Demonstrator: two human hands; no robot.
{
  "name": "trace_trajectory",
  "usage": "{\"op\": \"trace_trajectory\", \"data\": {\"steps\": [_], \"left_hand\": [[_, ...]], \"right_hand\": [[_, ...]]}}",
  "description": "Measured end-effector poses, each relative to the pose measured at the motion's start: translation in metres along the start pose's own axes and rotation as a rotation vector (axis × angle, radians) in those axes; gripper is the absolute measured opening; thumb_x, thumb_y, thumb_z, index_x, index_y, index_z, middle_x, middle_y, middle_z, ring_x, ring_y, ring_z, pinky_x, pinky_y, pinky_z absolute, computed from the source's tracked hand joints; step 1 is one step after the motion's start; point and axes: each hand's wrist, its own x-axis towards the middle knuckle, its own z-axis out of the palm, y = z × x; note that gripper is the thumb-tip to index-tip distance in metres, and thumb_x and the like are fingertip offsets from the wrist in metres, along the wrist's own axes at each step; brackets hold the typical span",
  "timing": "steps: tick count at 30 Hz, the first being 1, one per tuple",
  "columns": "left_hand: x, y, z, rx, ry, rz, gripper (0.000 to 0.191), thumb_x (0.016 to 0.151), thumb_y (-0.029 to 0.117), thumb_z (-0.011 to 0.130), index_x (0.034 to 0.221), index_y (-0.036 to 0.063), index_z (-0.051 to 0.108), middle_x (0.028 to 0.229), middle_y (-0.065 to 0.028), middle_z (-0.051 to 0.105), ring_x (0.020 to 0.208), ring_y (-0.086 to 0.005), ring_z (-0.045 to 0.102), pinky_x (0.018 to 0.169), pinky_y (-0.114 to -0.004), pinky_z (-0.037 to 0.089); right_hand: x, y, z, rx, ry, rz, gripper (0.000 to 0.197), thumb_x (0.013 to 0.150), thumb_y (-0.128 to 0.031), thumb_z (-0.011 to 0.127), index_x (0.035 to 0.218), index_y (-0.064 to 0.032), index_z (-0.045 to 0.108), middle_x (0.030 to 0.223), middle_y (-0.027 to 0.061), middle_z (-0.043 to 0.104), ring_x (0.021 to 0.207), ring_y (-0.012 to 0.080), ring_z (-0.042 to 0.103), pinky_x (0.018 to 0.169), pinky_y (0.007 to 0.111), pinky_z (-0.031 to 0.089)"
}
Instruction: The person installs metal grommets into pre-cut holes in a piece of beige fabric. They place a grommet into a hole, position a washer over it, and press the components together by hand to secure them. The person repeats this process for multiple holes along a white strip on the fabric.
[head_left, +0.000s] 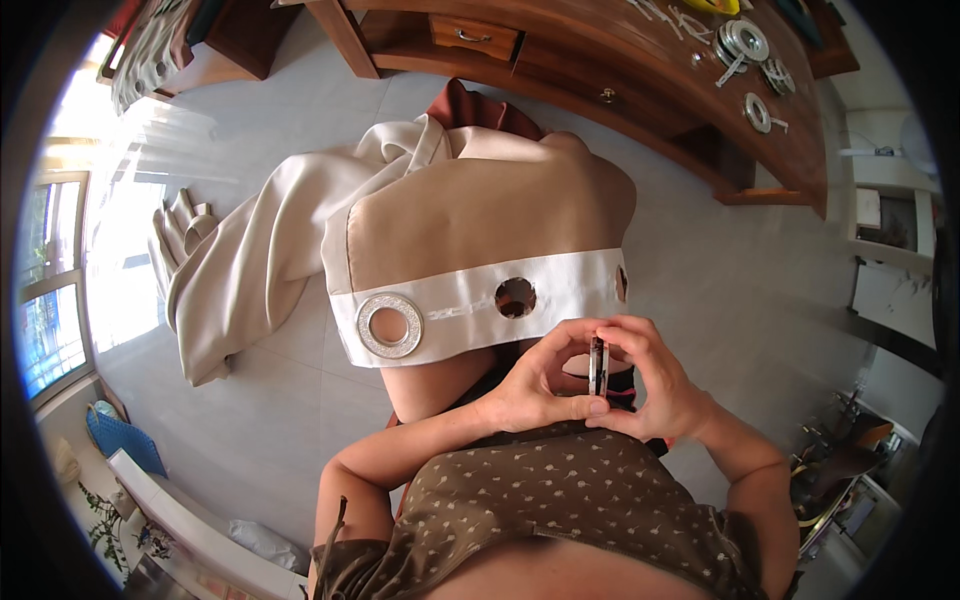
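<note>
Between my left hand (544, 382) and my right hand (652, 375) a silvery curtain grommet ring (598, 367) is held edge-on, fingers at its top and thumbs at its bottom. Beige curtain fabric (480, 202) lies over my lap, its white heading band (457, 330) towards me. A patterned silver grommet (390, 325) sits at the band's left end. Right of it is a cut round hole (515, 298), with another hole (621, 283) at the band's right edge. Whether the held ring is one piece or two halves, I cannot tell.
More silver rings (744, 41) and pale strips lie on the wooden desk (637, 112) beyond the fabric. The curtain trails over the grey tiled floor (285, 420) at left. A blue woven basket (124, 439) stands lower left, beside a white ledge.
</note>
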Motion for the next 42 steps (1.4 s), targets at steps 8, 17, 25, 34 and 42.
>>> {"op": "trace_trajectory", "data": {"steps": [8,17,25,34,42], "left_hand": [[-0.027,-0.01,0.01,0.21,0.114,0.005,0.083,0.077,-0.001,0.08,0.143,0.0101,0.031,0.143,-0.0098,0.036,0.134,-0.0247,0.038,0.104,-0.044,0.046],[-0.043,-0.023,0.011,0.188,0.07,0.044,0.081,0.077,0.0,0.08,0.145,0.0071,0.037,0.138,-0.0072,0.036,0.139,-0.0282,0.036,0.108,-0.047,0.046],[-0.05,-0.029,0.008,0.157,0.019,0.01,0.084,0.076,0.0,0.08,0.147,0.0065,0.036,0.139,-0.0087,0.035,0.136,-0.0269,0.038,0.108,-0.046,0.045],[-0.04,-0.018,-0.007,-0.237,0.002,-0.049,0.089,0.08,0.009,0.078,0.153,0.0107,0.026,0.149,-0.0115,0.037,0.136,-0.0248,0.04,0.112,-0.043,0.035],[-0.004,-0.003,-0.055,-0.707,-0.046,-0.111,0.105,0.071,0.029,0.082,0.155,0.0192,0.02,0.151,-0.0217,0.032,0.134,-0.0443,0.04,0.106,-0.062,0.04]], "right_hand": [[-0.006,-0.01,0.01,0.118,-0.089,0.066,0.09,0.069,-0.02,0.087,0.142,-0.003,0.037,0.139,0.0195,0.043,0.126,0.0336,0.049,0.104,0.041,0.045],[-0.024,-0.015,0.019,0.202,-0.078,0.096,0.084,0.07,-0.011,0.083,0.143,-0.0035,0.043,0.139,0.0173,0.048,0.122,0.0299,0.056,0.1,0.037,0.05],[-0.034,-0.019,0.022,0.257,-0.074,0.152,0.085,0.07,-0.009,0.081,0.145,-0.0044,0.041,0.14,0.0157,0.047,0.122,0.0269,0.056,0.099,0.035,0.053],[-0.028,-0.011,0.004,0.521,-0.139,0.319,0.093,0.075,-0.013,0.081,0.152,-0.006,0.028,0.146,0.0127,0.044,0.127,0.0241,0.052,0.109,0.041,0.042],[0.009,0.03,-0.022,1.121,-0.03,0.195,0.09,0.083,-0.016,0.077,0.153,-0.0031,0.023,0.144,0.0192,0.045,0.126,0.0277,0.054,0.108,0.041,0.039]]}}
